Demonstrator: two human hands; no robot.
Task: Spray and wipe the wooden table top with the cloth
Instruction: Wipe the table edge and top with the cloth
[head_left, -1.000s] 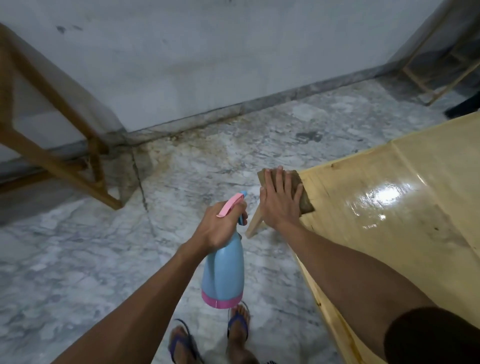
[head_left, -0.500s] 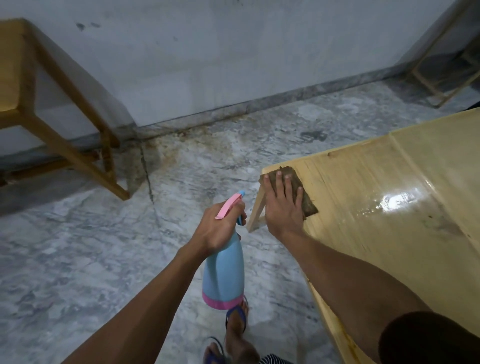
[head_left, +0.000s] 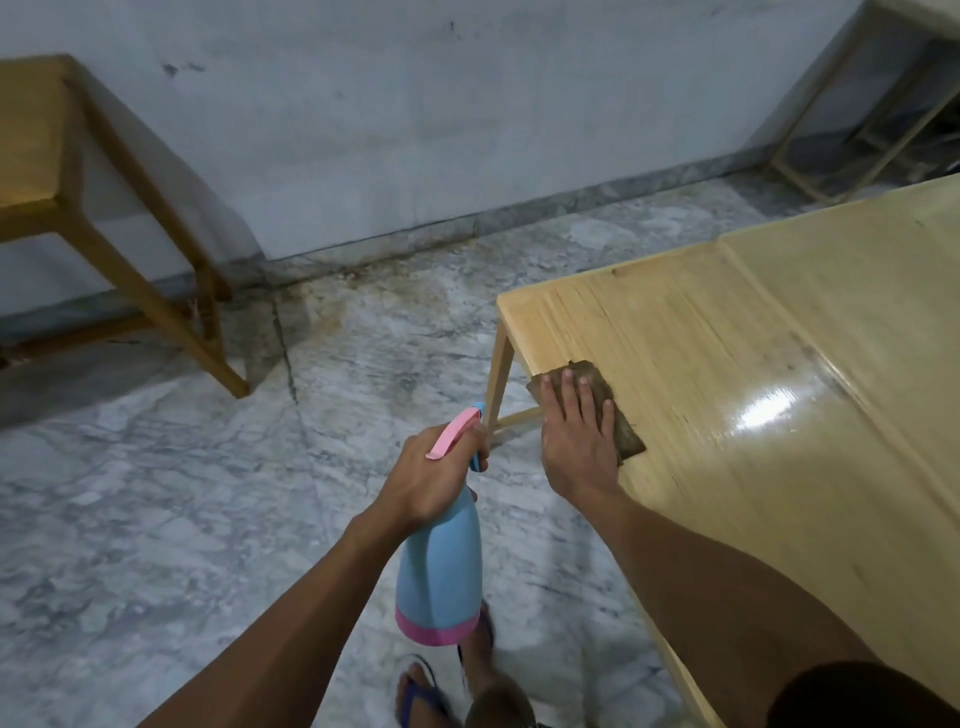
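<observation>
Cloth (head_left: 597, 410) lies flat on the tabletop (head_left: 727, 364) near its left edge, pressed under the right hand (head_left: 576, 441), fingers straight. Unwiped wood runs ahead and right; the left hand (head_left: 431, 478) grips a bottle (head_left: 441, 571) off the edge.

This looks like a bare room used as a furniture workshop or storeroom, though which of the two cannot be told. A pale, glossy wooden table (head_left: 753, 395) stands on a stained grey marble floor (head_left: 156, 519). Left of the table, against a scuffed whitish wall (head_left: 415, 130), stands a second wooden table (head_left: 47, 171). Beyond the table's far right corner, an open wooden frame (head_left: 852, 130) stands by the wall.
</observation>
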